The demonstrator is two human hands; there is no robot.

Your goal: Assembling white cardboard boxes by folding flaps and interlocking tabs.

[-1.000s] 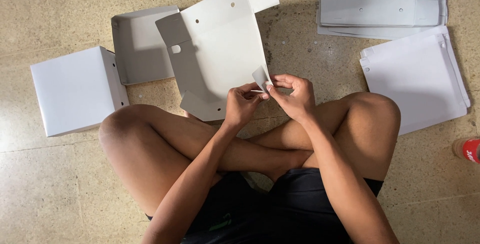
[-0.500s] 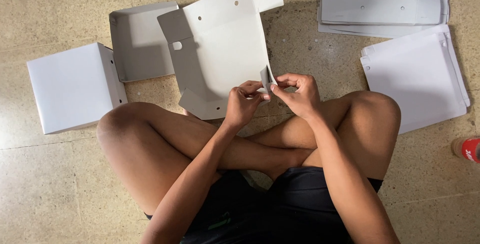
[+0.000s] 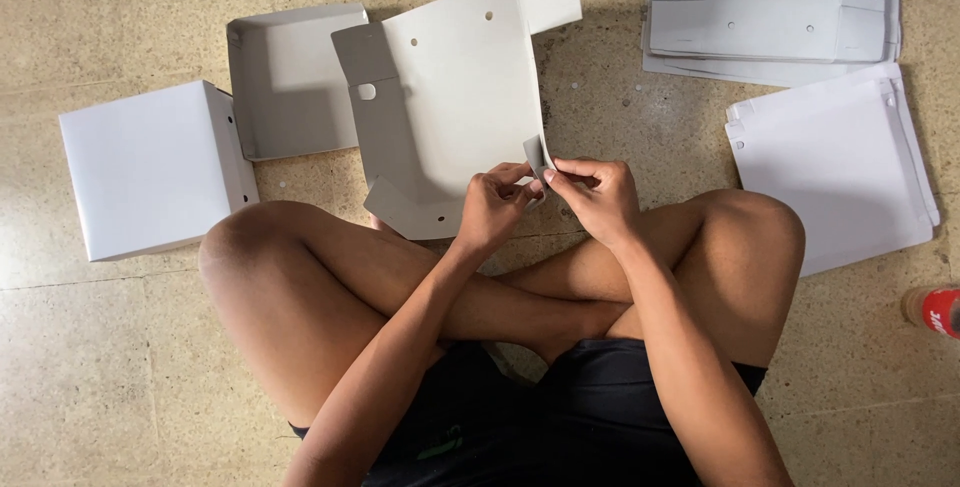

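Both hands (image 3: 545, 197) nearer flap (image 3: 537, 154) now.

Red bottle (image 3: 938, 309): cut off by the right edge. Stack of flat white sheets (image 3: 770, 17): cropped at the top edge. Folded tab (image 3: 537, 154): lower part hidden behind fingers (image 3: 566, 173).

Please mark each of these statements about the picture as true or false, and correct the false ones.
1. Both hands pinch a small flap at the corner of the flat cardboard sheet. True: the left hand and the right hand meet at that flap.
2. The person sits on a chair. False: the person sits cross-legged on the floor.
3. A folded white box lies to the person's left. True.
4. The stack of flat sheets lies on the person's knees. False: it lies on the floor, at the upper right.
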